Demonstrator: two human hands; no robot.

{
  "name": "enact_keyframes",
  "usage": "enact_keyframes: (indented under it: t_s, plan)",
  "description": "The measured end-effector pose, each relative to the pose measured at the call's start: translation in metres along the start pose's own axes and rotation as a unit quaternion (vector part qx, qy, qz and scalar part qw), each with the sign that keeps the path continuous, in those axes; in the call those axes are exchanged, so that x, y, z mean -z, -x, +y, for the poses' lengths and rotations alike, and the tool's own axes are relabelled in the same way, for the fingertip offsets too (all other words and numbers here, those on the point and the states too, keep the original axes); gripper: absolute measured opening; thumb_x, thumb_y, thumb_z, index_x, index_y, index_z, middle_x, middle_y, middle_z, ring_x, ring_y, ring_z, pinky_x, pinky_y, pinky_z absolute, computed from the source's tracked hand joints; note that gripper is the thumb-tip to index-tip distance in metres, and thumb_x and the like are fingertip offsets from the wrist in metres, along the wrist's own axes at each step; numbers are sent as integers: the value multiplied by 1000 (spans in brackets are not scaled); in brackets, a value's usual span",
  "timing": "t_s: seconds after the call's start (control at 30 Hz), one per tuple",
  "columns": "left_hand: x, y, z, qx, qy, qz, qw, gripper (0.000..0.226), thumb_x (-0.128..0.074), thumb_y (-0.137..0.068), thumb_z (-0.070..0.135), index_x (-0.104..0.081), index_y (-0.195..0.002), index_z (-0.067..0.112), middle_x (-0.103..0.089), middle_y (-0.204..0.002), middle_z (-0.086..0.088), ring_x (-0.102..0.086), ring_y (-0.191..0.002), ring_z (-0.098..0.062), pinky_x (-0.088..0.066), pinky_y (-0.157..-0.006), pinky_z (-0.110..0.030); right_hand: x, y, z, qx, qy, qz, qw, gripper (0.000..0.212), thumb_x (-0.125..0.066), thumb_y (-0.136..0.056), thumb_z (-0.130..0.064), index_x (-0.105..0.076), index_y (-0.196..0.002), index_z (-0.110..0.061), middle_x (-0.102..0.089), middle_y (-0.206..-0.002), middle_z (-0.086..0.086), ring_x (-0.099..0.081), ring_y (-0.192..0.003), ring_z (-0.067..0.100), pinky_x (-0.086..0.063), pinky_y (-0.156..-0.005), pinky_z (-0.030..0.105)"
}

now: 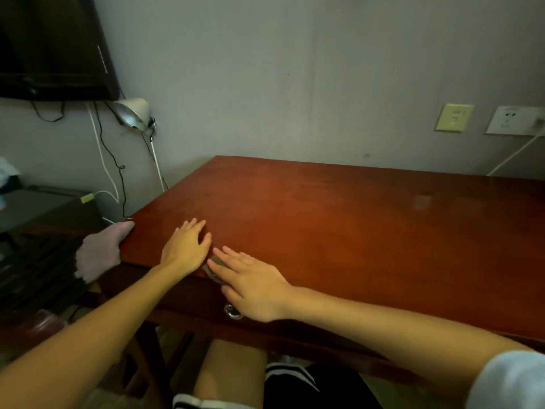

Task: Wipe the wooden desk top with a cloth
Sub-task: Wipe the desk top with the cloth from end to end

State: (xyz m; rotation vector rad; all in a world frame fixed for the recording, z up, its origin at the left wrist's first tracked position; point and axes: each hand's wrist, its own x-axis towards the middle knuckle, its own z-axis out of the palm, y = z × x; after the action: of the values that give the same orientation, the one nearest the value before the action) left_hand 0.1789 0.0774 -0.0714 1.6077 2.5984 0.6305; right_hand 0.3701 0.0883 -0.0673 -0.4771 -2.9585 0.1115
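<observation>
One small grey cloth (210, 273) lies on the wooden desk top (339, 231), at the front edge, toward the left end. Only a part of it shows; the rest is covered by the right hand (250, 287). This hand presses down on the grey cloth with its fingers straight and slightly spread, none curled round the fabric. The heel of the hand overhangs the front edge of the desk.

Just beside it, to the left, the left hand (185, 246) rests flat on the bare wood. Its fingers are extended and apart and hold nothing. The fingertips of the two hands are close together but do not touch.

A second, pink cloth (100, 252) is draped over the near left corner of the desk and hangs down its side. A metal drawer pull (233, 312) shows on the desk front, directly below the right hand.

The far edge of the desk stands against a grey wall. On the wall to the right are a yellowish plate (454, 118) and a white socket (513, 121), with a white cord (513, 156) running down from the socket toward the desk. To the left of the desk are a lamp (132, 113), loose black and white cables (109, 160), a dark screen (50, 45) and a low cabinet (38, 208).

Below the desk front, a bare knee (230, 370) and black shorts (295, 376) with white stripes are visible.
</observation>
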Motion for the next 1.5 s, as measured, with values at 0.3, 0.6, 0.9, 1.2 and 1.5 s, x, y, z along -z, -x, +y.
enact_keyframes:
  t_s: [0.3,0.6,0.9,1.2,1.5]
  plan:
    - [-2,1,4,-18,-10,6,1000,47,-36,-102,22,-32,-149,14,-24,-157,-9,-17,-146,-24,-12,-117,-34,22,99,38,-152,1,109,982,59,-11,-97,-37,-16,-153,-17,-21,-158,1,-12,-147,12,3,-111,16]
    - [-5,1,4,-8,-7,4,1000,46,-34,-102,23,-35,-147,14,-25,-156,-10,-19,-145,-26,-13,-118,-35,-15,59,-6,-194,42,133,971,62,-31,-88,-39,-50,-137,-8,-55,-136,10,-52,-127,22,-31,-110,34]
    - [-4,0,-1,-19,4,1,1000,45,-35,-102,24,-37,-147,16,-25,-156,-9,-19,-146,-25,-13,-119,-35,34,43,3,-236,-103,253,933,31,-40,-100,-26,-52,-127,-18,-69,-104,21,-63,-96,41,-46,-77,44]
    - [-4,2,4,-8,4,9,1000,46,-33,-102,25,-35,-147,16,-25,-157,-9,-18,-146,-24,-13,-119,-35,70,186,138,-547,55,77,832,55,-22,-101,-50,-34,-146,-21,-44,-145,13,-47,-128,34,-41,-103,45]
    - [-5,2,4,-7,6,16,1000,46,-34,-102,25,-36,-147,16,-25,-156,-8,-19,-145,-24,-13,-118,-34,51,168,170,-457,24,35,888,61,-22,-102,-44,-9,-153,-12,-12,-159,7,-10,-147,18,-7,-118,31]
